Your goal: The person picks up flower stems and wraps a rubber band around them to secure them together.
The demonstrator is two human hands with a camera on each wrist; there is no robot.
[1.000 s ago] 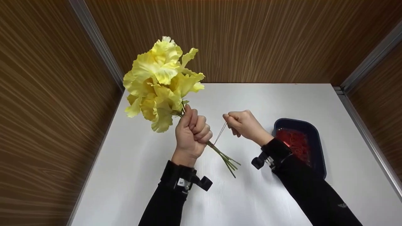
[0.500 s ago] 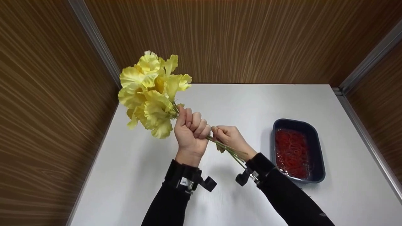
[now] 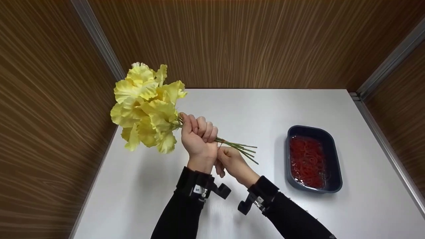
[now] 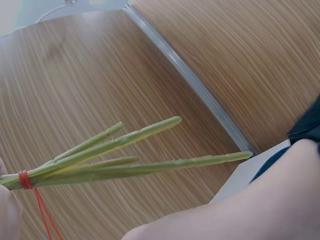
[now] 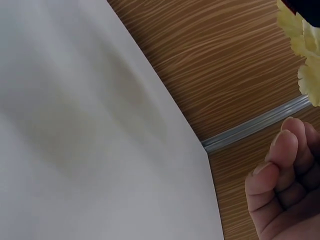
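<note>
My left hand grips a bunch of yellow artificial flowers by their green stems, holding it above the white table, blooms to the left. The cut ends of the stems fan out to the right of the fist. A red rubber band is wound round them near the fist, and a strand of it stretches downward. My right hand sits just below the stems against the left wrist, fingers curled, pinching that strand.
A dark blue tray full of red rubber bands stands on the right of the table. Wood-grain walls with metal corner strips close in the table on three sides.
My right hand has swung from the upper right of the stems down and under them to beside the left wrist. The bouquet has tipped left and lower, its stems now nearly level.
</note>
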